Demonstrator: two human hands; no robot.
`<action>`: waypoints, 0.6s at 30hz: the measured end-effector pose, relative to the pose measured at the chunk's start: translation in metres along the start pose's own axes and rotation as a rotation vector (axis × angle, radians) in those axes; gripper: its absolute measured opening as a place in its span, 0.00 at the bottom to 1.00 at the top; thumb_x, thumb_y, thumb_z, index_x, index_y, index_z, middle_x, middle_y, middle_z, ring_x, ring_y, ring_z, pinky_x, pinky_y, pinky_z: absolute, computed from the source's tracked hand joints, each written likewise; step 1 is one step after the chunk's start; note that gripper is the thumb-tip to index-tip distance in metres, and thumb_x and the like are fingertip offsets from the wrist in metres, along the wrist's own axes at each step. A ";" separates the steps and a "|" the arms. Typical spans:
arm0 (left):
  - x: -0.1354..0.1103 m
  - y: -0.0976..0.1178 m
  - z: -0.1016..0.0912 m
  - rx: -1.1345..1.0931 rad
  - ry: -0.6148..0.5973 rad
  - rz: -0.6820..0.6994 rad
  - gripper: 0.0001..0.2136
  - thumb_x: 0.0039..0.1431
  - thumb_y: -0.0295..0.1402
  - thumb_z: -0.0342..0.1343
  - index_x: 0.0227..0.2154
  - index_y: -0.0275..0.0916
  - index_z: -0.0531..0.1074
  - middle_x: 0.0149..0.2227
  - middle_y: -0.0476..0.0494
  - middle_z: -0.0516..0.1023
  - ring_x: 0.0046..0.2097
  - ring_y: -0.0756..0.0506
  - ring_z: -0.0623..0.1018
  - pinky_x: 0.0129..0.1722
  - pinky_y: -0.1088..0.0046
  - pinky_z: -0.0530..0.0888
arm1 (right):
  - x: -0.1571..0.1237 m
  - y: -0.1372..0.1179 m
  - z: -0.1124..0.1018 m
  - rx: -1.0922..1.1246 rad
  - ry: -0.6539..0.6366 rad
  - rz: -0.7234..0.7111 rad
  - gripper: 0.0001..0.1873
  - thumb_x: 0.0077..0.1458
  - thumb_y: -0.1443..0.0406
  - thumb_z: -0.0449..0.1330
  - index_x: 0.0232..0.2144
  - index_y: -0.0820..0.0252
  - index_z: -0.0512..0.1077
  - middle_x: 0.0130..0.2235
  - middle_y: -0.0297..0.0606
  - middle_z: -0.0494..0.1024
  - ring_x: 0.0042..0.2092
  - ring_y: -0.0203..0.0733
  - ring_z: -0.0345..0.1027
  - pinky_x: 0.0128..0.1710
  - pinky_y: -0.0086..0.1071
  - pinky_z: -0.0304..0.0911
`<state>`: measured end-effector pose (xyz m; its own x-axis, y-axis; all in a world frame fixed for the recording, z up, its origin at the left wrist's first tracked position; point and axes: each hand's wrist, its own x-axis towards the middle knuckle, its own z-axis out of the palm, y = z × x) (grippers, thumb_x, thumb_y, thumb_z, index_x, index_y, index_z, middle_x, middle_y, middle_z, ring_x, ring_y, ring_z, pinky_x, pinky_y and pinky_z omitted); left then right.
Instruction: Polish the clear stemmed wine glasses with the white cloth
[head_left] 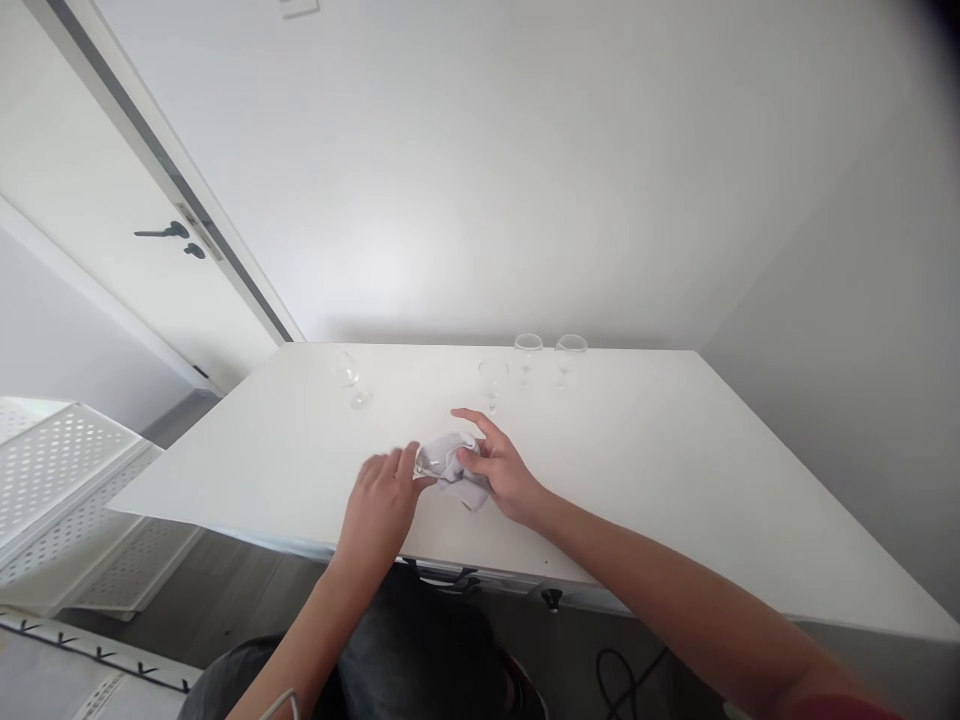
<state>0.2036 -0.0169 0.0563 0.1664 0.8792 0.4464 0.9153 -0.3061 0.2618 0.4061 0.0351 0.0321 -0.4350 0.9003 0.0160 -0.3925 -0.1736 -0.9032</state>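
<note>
Over the white table (675, 470), my left hand (381, 500) grips a clear wine glass (429, 462) lying on its side, its rim toward the right. My right hand (499, 468) presses a small grey cloth (459, 470) into and around the glass's bowl. Both hands meet near the table's front edge. The cloth and my fingers hide most of the glass.
Several other clear wine glasses stand upright further back: one at the left (351, 378), one in the middle (493, 382), two by the wall (527, 352) (570, 355). A white perforated rack (60, 480) stands on the floor at left, beside a door (97, 200).
</note>
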 end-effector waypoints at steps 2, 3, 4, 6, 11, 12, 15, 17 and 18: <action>0.002 -0.003 -0.005 -0.133 -0.154 -0.086 0.13 0.65 0.44 0.57 0.42 0.41 0.78 0.27 0.42 0.76 0.27 0.42 0.73 0.30 0.68 0.68 | -0.001 -0.001 -0.004 -0.018 -0.041 0.022 0.38 0.58 0.55 0.68 0.66 0.52 0.60 0.31 0.31 0.75 0.30 0.37 0.69 0.31 0.31 0.66; 0.003 -0.004 -0.011 -0.245 -0.250 -0.155 0.13 0.65 0.46 0.56 0.36 0.42 0.77 0.23 0.46 0.72 0.24 0.45 0.69 0.27 0.71 0.64 | -0.002 -0.002 -0.007 -0.077 -0.088 0.005 0.38 0.59 0.54 0.67 0.67 0.52 0.59 0.32 0.32 0.75 0.30 0.37 0.69 0.32 0.31 0.66; 0.004 -0.006 -0.018 -0.387 -0.357 -0.235 0.16 0.65 0.49 0.55 0.31 0.42 0.74 0.21 0.49 0.68 0.21 0.47 0.66 0.25 0.72 0.62 | -0.003 -0.002 -0.009 -0.173 -0.147 -0.042 0.37 0.60 0.55 0.66 0.67 0.52 0.60 0.34 0.34 0.77 0.32 0.39 0.69 0.33 0.33 0.67; 0.006 -0.010 -0.034 -0.724 -0.606 -0.395 0.22 0.62 0.54 0.56 0.24 0.41 0.68 0.20 0.52 0.62 0.20 0.50 0.61 0.23 0.73 0.60 | -0.005 -0.003 -0.013 -0.441 -0.261 -0.212 0.34 0.60 0.57 0.66 0.66 0.52 0.63 0.44 0.41 0.79 0.39 0.43 0.71 0.42 0.38 0.68; 0.003 -0.020 -0.048 -1.062 -0.886 -0.523 0.25 0.58 0.55 0.60 0.22 0.39 0.63 0.23 0.54 0.60 0.20 0.54 0.56 0.23 0.73 0.57 | -0.007 0.002 -0.010 -0.792 -0.477 -0.429 0.29 0.61 0.62 0.64 0.64 0.49 0.68 0.49 0.42 0.79 0.48 0.46 0.70 0.56 0.45 0.62; 0.001 -0.020 -0.046 -1.038 -0.851 -0.502 0.25 0.59 0.55 0.59 0.22 0.39 0.62 0.23 0.54 0.59 0.20 0.54 0.57 0.23 0.73 0.57 | -0.006 0.004 -0.008 -0.740 -0.466 -0.405 0.28 0.61 0.61 0.65 0.63 0.50 0.69 0.49 0.41 0.79 0.47 0.46 0.70 0.54 0.43 0.63; -0.011 -0.021 -0.038 -0.911 -0.669 -0.451 0.25 0.64 0.55 0.53 0.22 0.39 0.65 0.20 0.54 0.58 0.21 0.53 0.58 0.25 0.73 0.57 | -0.005 0.008 -0.005 -0.416 -0.317 -0.266 0.28 0.61 0.55 0.65 0.61 0.54 0.69 0.43 0.40 0.78 0.41 0.43 0.71 0.42 0.36 0.67; -0.022 -0.024 -0.037 -0.794 -0.472 -0.481 0.23 0.63 0.54 0.55 0.26 0.38 0.72 0.19 0.54 0.60 0.22 0.51 0.59 0.25 0.74 0.58 | -0.004 0.011 -0.005 -0.211 -0.176 -0.201 0.28 0.63 0.53 0.63 0.61 0.55 0.67 0.38 0.37 0.76 0.36 0.41 0.70 0.37 0.34 0.66; -0.027 -0.027 -0.039 -0.746 -0.354 -0.515 0.21 0.61 0.53 0.57 0.30 0.38 0.75 0.19 0.54 0.61 0.22 0.51 0.59 0.25 0.74 0.59 | -0.004 0.012 -0.005 -0.159 -0.093 -0.200 0.27 0.63 0.52 0.63 0.60 0.55 0.68 0.38 0.37 0.75 0.36 0.40 0.70 0.36 0.34 0.66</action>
<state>0.1604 -0.0465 0.0703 0.0228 0.9917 -0.1262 0.4598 0.1017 0.8822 0.4069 0.0317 0.0194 -0.4369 0.8686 0.2339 -0.3490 0.0760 -0.9341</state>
